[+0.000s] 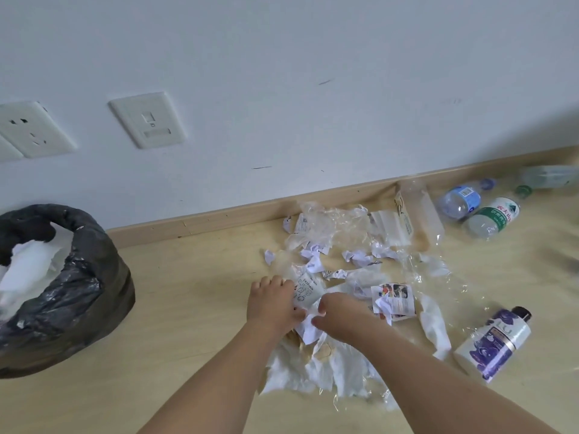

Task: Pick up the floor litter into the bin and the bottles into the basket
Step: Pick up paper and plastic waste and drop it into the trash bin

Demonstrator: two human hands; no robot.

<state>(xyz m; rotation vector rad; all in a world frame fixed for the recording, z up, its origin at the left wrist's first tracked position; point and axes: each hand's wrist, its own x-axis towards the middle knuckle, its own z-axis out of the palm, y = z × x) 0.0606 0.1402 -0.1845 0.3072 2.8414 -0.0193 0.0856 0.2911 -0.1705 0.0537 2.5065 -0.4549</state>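
Observation:
A heap of litter [341,245] lies on the wooden floor by the wall: crumpled white paper, clear plastic wrap, printed leaflets and tissue. My left hand [272,303] and my right hand [340,314] are down in the near part of the heap, both closed on paper scraps [308,292] between them. The bin [62,292], lined with a black bag and holding white waste, stands at the left. A white and purple bottle [493,343] lies at the right. Clear plastic bottles [463,198] [493,216] lie near the skirting at the far right. No basket is in view.
A white wall with a socket [31,130] and a data plate [148,123] rises behind. A wooden skirting board [219,216] runs along the floor. Another clear bottle [548,177] and a green cap [524,191] lie at the far right edge.

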